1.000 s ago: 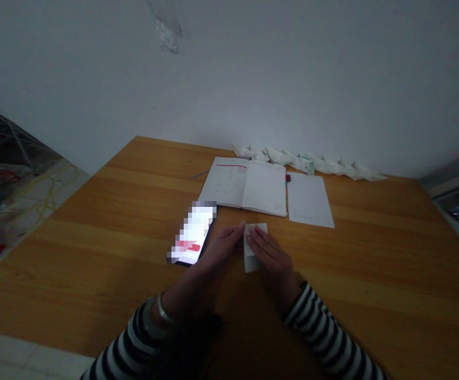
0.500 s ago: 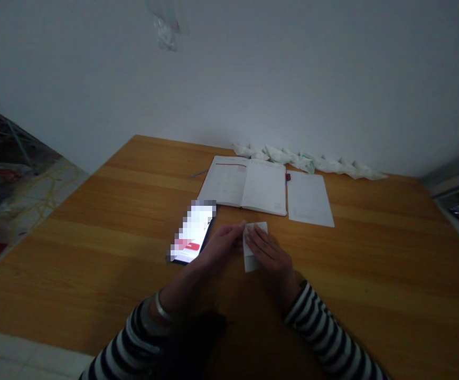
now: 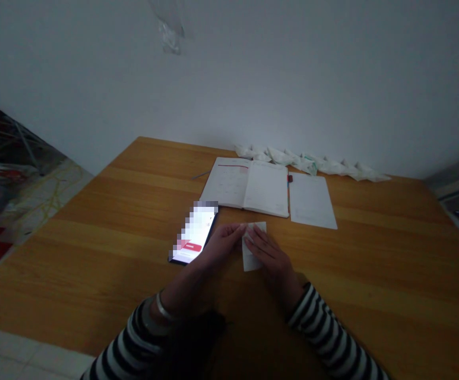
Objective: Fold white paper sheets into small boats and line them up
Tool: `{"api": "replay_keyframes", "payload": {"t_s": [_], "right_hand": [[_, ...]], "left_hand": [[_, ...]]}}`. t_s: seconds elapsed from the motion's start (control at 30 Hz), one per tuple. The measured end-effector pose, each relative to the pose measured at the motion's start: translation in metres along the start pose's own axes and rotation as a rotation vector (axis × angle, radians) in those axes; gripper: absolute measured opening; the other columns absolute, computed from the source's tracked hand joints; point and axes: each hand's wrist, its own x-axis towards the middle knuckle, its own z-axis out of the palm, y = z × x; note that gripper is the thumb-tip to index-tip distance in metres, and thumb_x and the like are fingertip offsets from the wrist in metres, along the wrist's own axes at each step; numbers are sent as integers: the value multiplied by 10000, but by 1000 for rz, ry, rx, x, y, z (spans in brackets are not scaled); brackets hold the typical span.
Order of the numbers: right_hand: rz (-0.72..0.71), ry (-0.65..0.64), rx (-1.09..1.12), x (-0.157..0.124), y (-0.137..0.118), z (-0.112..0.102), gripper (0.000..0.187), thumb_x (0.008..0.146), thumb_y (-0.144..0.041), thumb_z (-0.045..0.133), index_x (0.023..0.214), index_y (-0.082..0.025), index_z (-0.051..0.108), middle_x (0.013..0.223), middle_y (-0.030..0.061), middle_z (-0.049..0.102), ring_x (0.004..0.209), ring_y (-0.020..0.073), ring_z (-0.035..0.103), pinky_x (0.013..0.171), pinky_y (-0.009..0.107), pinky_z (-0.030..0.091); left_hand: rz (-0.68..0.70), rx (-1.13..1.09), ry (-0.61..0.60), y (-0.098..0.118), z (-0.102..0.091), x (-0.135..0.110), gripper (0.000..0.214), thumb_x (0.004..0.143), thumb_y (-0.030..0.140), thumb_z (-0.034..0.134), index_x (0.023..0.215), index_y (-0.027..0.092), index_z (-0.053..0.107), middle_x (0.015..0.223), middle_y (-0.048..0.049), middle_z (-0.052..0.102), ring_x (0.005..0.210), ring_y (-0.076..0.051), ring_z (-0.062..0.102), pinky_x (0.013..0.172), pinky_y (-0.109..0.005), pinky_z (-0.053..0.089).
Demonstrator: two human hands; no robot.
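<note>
A small piece of folded white paper (image 3: pixel 250 259) lies on the wooden table in front of me. My left hand (image 3: pixel 225 240) pinches its upper left edge between thumb and fingers. Over the paper's upper right part, my right hand (image 3: pixel 271 256) lies with fingers stretched out and slightly apart, fingertips touching the sheet. Those fingers hide part of the paper and its folds. Just left of my left hand is a phone (image 3: pixel 195 232) with its screen lit, partly pixelated.
Beyond my hands an open notebook (image 3: pixel 267 184) lies on the table (image 3: pixel 372 253), with a loose white sheet (image 3: pixel 312 200) at its right. Several crumpled-looking, pointed white folded papers (image 3: pixel 280 156) line the back edge by the wall. A clear plastic bag (image 3: pixel 169 39) hangs on the wall.
The view has shifted slightly, so things on the table appear a little further right. Both hands stay at the paper, with the right fingers spread slightly more.
</note>
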Motion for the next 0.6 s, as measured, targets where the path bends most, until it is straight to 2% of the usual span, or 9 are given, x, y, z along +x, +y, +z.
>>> {"api": "replay_keyframes", "payload": {"t_s": [0.17, 0.3, 0.4, 0.5, 0.57, 0.6], "right_hand": [[-9, -43, 8, 1, 0, -2, 554, 1022, -107, 379, 1551, -261, 325, 1511, 83, 489, 1451, 214, 357, 1148, 451, 438], [9, -52, 63, 6, -7, -8, 563, 986, -116, 427, 1537, -213, 360, 1550, 120, 428, 1479, 257, 310, 1187, 578, 321], [148, 58, 150, 7, -9, -13, 468, 967, -170, 507, 1428, -249, 522, 1532, 105, 467, 1473, 279, 336, 1186, 646, 257], [342, 201, 238, 7, -6, -11, 264, 944, -214, 584, 1187, -246, 683, 1540, 100, 460, 1477, 287, 334, 1169, 617, 323], [432, 268, 317, 7, -2, -6, 236, 921, -258, 634, 1154, -226, 663, 1575, 126, 401, 1458, 299, 373, 1132, 572, 407], [464, 298, 379, 7, 0, -3, 304, 913, -284, 649, 1209, -223, 616, 1581, 148, 385, 1416, 298, 443, 1085, 532, 476]], "left_hand": [[1, 15, -18, 0, -4, 0, 409, 806, 488, 753, 910, 93, 751, 756, -72, 721, 675, -150, 625, 727, -280, 474], [26, 34, 21, 4, -3, -1, 376, 813, 473, 750, 887, 104, 749, 747, -63, 718, 689, -146, 623, 723, -266, 470], [63, 129, 15, 6, -1, -1, 391, 817, 500, 731, 864, 112, 743, 731, -47, 700, 671, -144, 593, 690, -261, 450], [76, 207, -19, 4, 1, -2, 414, 833, 528, 696, 864, 117, 735, 712, -32, 674, 647, -139, 558, 655, -257, 424], [82, 232, -30, 3, 3, -2, 417, 846, 531, 677, 881, 119, 733, 710, -30, 664, 642, -140, 547, 648, -259, 420], [86, 240, -28, 2, 4, -2, 415, 851, 529, 670, 886, 120, 733, 717, -32, 663, 646, -143, 547, 651, -262, 424]]}}
